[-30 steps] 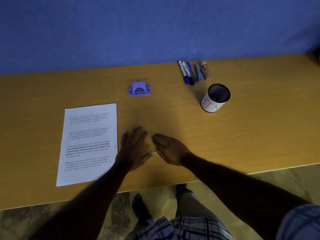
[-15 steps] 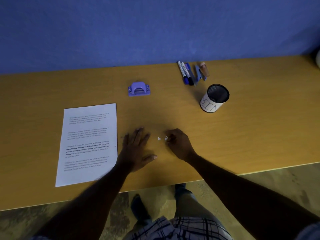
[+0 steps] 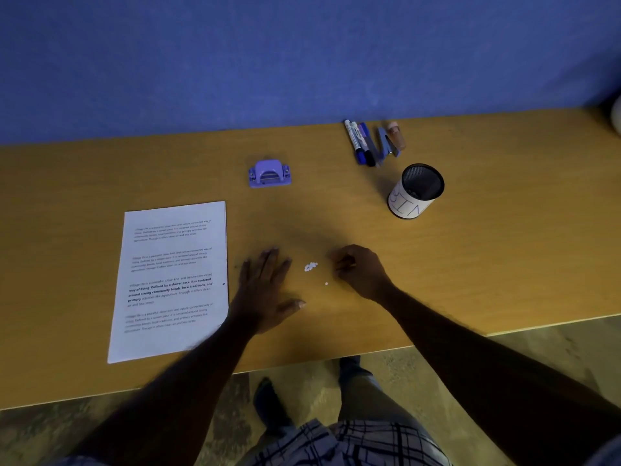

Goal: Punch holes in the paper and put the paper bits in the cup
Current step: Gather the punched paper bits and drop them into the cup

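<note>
Several small white paper bits (image 3: pixel 311 266) lie in a little cluster on the yellow table, with one stray bit (image 3: pixel 326 283) a short way to the right. My left hand (image 3: pixel 265 287) rests flat just left of them, fingers spread, holding nothing. Just right of the cluster is my right hand (image 3: pixel 359 270), fingertips curled and pinched together; I cannot see whether a bit is between them. The black mesh cup (image 3: pixel 416 191), wrapped in a white label reading BIN, stands upright at the back right. The printed paper sheet (image 3: pixel 174 280) lies at the left. The purple hole punch (image 3: pixel 270 173) sits behind.
Markers (image 3: pixel 359 142), a small stapler (image 3: pixel 385 144) and a brown tube (image 3: pixel 396 134) lie by the blue wall behind the cup. The table's front edge (image 3: pixel 336 358) runs close under my forearms, with my legs and the floor below.
My right hand lifted off the table centre, uncovering the paper bits, curled its fingers and drew slightly right. My left hand stayed flat in place.
</note>
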`<state>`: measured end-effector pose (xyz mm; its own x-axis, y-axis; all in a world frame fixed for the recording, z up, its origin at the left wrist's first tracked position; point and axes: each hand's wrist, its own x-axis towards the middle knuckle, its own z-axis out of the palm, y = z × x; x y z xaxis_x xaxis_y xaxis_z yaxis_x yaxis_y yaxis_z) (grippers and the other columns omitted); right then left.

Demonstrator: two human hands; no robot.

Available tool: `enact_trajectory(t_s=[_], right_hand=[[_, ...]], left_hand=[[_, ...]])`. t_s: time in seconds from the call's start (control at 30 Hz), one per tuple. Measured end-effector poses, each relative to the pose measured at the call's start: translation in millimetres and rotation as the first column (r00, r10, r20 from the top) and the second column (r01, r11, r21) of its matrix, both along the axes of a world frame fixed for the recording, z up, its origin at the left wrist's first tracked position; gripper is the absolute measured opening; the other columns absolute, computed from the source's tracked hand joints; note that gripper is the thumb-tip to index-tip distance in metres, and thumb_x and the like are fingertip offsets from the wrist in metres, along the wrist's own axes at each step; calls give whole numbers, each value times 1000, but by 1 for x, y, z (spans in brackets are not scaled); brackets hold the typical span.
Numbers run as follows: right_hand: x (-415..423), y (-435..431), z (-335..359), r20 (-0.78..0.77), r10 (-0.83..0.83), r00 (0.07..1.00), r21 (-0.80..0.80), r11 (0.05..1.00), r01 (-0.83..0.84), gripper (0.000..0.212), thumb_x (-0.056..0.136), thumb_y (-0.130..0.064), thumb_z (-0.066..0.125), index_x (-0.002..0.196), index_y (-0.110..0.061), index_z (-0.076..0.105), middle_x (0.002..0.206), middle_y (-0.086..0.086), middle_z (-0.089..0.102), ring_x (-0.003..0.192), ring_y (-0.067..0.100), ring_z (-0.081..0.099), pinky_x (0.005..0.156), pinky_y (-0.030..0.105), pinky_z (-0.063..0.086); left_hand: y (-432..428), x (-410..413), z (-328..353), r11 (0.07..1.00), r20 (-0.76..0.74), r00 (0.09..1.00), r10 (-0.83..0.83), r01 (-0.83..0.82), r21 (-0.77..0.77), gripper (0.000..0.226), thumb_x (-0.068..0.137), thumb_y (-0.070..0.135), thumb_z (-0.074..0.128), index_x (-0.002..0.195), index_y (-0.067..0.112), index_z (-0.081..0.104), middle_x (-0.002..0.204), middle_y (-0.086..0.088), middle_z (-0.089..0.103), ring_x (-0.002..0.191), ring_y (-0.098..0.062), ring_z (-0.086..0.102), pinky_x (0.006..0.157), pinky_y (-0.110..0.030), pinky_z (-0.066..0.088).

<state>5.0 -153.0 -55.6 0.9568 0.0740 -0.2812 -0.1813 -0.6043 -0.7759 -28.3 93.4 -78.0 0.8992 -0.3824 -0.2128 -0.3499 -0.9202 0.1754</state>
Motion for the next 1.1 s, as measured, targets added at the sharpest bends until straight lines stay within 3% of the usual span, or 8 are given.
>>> enact_trajectory(t_s=[0.13,0.3,0.43,0.57,0.7,0.83,0.97,1.1], right_hand=[[-9,6,-2,-41,80,996,-12,997,-81,45,70,0,80,111,-11,65,111,4,64,88,11,62,70,10,49],[-11,23,-4,63,96,993,-61,994,-92,44,65,1,82,104,-8,66,109,8,62,88,18,62,78,26,54],[-1,39,-3,109,43,993,-85,996,-34,42,67,-4,82,105,-9,68,107,6,63,91,13,58,75,16,43],[6,42,0,71,13,997,45,999,-16,37,70,-8,82,104,-8,67,104,5,67,90,16,65,77,19,50],[12,23,4,26,-121,992,201,973,113,31,75,7,71,101,-8,67,102,8,71,91,18,69,85,37,59],[4,9,4,207,55,977,-74,996,-41,27,82,2,66,107,-7,65,111,8,65,101,20,64,87,31,56],[-14,25,-3,216,397,892,-371,878,-301,43,96,-23,53,136,-10,50,146,11,45,137,24,39,109,37,42],[-32,43,-15,194,563,804,-527,751,-398,49,99,-24,46,145,-10,39,158,12,29,148,28,20,108,38,39]], left_hand=[[-2,0,0,1000,-1,1000,9,-9,-12,96,82,79,37,156,21,19,166,-8,7,154,-29,2,121,-56,9],[-2,2,1,1000,-17,1000,16,-16,-20,95,81,78,39,156,22,21,166,-7,7,153,-29,3,120,-58,12],[-2,2,0,1000,-21,1000,17,-17,1,96,81,79,38,156,23,19,166,-7,5,153,-29,2,121,-58,11],[-3,3,0,1000,-21,1000,20,-20,-3,96,80,80,37,155,23,21,166,-7,6,153,-30,4,121,-58,12],[-4,3,2,1000,-30,999,28,-28,3,96,79,80,38,154,24,21,165,-6,7,153,-29,4,120,-59,13],[-5,3,1,999,-29,999,34,-34,9,96,79,81,35,154,24,21,166,-6,6,153,-29,4,121,-58,12],[-5,4,-1,1000,-6,1000,28,-28,4,96,79,81,35,153,23,25,165,-7,11,152,-30,8,120,-58,14],[-6,4,-3,999,-13,1000,27,-27,30,97,79,82,31,154,22,22,165,-9,10,153,-31,6,120,-59,14]])
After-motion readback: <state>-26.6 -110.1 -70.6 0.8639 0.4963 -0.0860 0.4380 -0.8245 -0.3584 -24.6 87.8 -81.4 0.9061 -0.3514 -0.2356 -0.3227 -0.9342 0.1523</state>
